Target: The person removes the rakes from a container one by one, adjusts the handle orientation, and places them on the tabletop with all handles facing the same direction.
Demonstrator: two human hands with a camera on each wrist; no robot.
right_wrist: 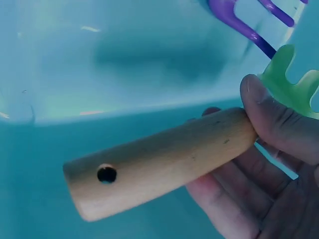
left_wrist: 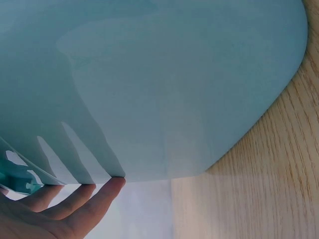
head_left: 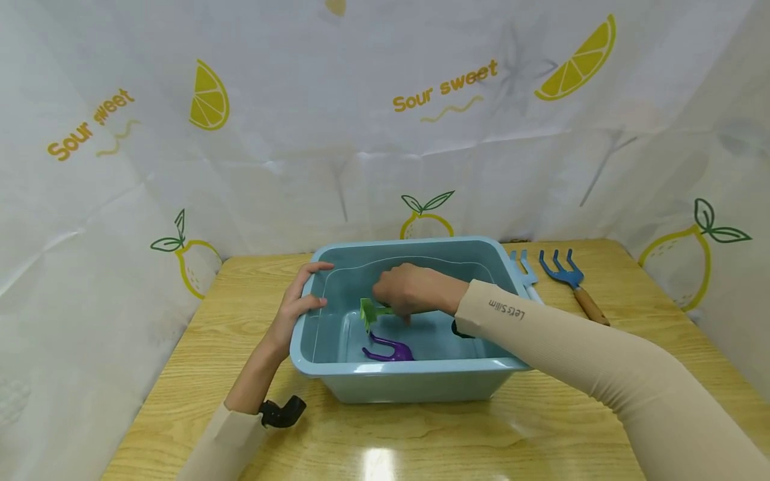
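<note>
From my remote seat, I have the right hand (head_left: 415,290) grasping the green hand rake (head_left: 368,312) inside the blue tub (head_left: 415,366), its long axis crosswise, tines toward the left hand (head_left: 291,314), whose fingers clasp the rim; the purple hand fork (head_left: 398,351) lies nearer me.

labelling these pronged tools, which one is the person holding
The green tool: the right hand grips its wooden handle. The purple tool lies unheld in the basin; the dark blue tool and pale blue tool are outside it.
</note>
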